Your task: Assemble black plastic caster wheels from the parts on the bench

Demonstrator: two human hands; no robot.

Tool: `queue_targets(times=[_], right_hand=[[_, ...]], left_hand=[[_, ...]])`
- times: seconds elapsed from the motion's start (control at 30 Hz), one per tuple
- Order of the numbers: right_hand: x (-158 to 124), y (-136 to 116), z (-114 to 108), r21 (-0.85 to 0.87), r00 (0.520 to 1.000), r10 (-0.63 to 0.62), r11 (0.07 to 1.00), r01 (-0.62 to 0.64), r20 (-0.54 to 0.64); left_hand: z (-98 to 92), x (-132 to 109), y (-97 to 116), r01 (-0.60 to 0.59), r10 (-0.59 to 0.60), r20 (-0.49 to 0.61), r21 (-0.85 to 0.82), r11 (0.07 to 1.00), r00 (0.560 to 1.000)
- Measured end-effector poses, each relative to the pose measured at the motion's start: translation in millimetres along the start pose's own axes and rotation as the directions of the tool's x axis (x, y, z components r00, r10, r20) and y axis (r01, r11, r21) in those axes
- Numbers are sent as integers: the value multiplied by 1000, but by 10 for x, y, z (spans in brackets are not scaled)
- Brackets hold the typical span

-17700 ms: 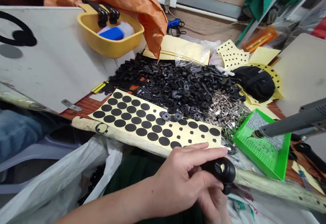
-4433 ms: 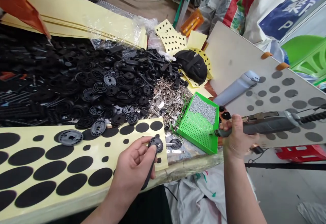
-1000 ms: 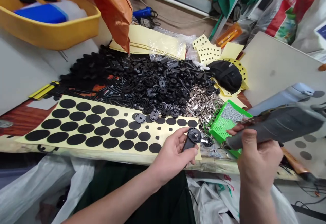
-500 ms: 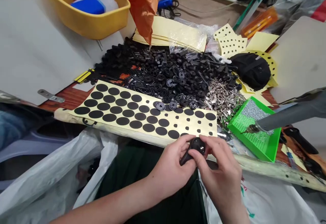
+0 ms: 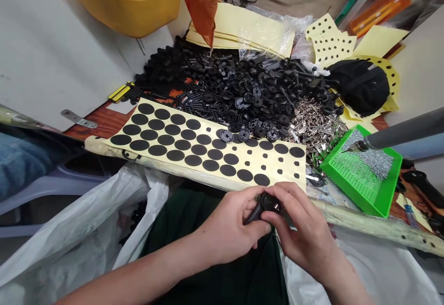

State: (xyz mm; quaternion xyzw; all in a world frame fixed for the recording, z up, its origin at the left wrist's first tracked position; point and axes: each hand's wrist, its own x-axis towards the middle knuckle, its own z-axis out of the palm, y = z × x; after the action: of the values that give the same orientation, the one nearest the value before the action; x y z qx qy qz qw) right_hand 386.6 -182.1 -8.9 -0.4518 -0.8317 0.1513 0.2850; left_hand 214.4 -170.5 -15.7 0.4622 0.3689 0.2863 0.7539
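Observation:
A black plastic part with a rounded head and a short handle (image 5: 266, 202) is held between both hands, over the lap at the bench edge. My left hand (image 5: 236, 224) is closed around its handle end. With thumb and fingers, my right hand (image 5: 299, 219) grips the rounded head, where a small shiny spot shows. Just beyond the hands lies a pale yellow sheet (image 5: 239, 150) with rows of black round stickers, some of them peeled off at its right side. Several black discs (image 5: 243, 134) rest on its far edge.
Behind the sheet is a heap of black plastic parts (image 5: 222, 83), with small metal pieces (image 5: 314, 122) to its right. A green basket (image 5: 376, 198) of tiny silver parts stands at the right, under a hanging power screwdriver (image 5: 405, 129). A yellow bin (image 5: 138, 14) hangs upper left.
The view has shifted, so the bench appears slightly higher and further right. The black part has turned a little in the fingers; both hands keep hold of it.

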Motion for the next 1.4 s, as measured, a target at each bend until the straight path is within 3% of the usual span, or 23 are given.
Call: queue_targets(times=[0.1,0.2,0.3,0.37,0.43,0.53,0.6,0.7,0.77,0.83,0.9,0.97,1.03,1.13,1.23,1.4], right_hand=[[2,11,-31,16,999,-33,999,32,32],[-4,11,-4,65,999,-27,997,29,-35],[-40,2,75,235,981,121,968,-83,-152],[-77,-22,151,429,930,337,869,-247,-147],[-109,-80,237,588,854,519,699,-408,-24],[-124,-217,342,674,772,632,539,-505,73],[-107,-289,368,682,772,635,550,-482,33],[-64,-262,329,625,851,514,633,-457,102],[-34,-141,277,531,870,481,711,-460,110],[1,18,240,369,855,518,801,-471,-31],[50,156,235,156,834,514,857,-490,-202],[110,225,260,-47,849,468,869,-493,-244],[166,216,295,-195,867,448,850,-489,-219],[227,134,322,-280,852,496,805,-523,-166],[267,94,297,-257,789,603,748,-611,-121],[297,197,232,-113,685,728,683,-722,23]], left_hand=[[-36,0,13,27,-28,44,15,1000,999],[-68,-4,8,40,-38,39,-58,998,999],[-88,-37,-7,53,-56,-13,-185,981,998],[-91,-74,-14,32,-53,-79,-248,968,995],[-86,-115,-12,4,-38,-109,-289,957,993],[-88,-173,-3,3,-35,-95,-321,947,995],[-116,-208,-7,25,-59,-110,-289,957,992],[-197,-262,-22,79,-110,-130,-223,972,985],[-259,-300,-8,114,-139,-121,-194,974,983],[-310,-320,52,148,-162,-152,-104,984,975],[-345,-304,155,191,-158,-215,142,971,964],[-365,-239,272,186,-89,-209,507,842,974],[-376,-136,366,67,-1,-82,810,583,997],[-388,28,439,-169,24,168,953,251,985],[-392,137,467,-283,-50,292,948,144,955],[-354,203,513,-259,-134,270,961,93,954]])
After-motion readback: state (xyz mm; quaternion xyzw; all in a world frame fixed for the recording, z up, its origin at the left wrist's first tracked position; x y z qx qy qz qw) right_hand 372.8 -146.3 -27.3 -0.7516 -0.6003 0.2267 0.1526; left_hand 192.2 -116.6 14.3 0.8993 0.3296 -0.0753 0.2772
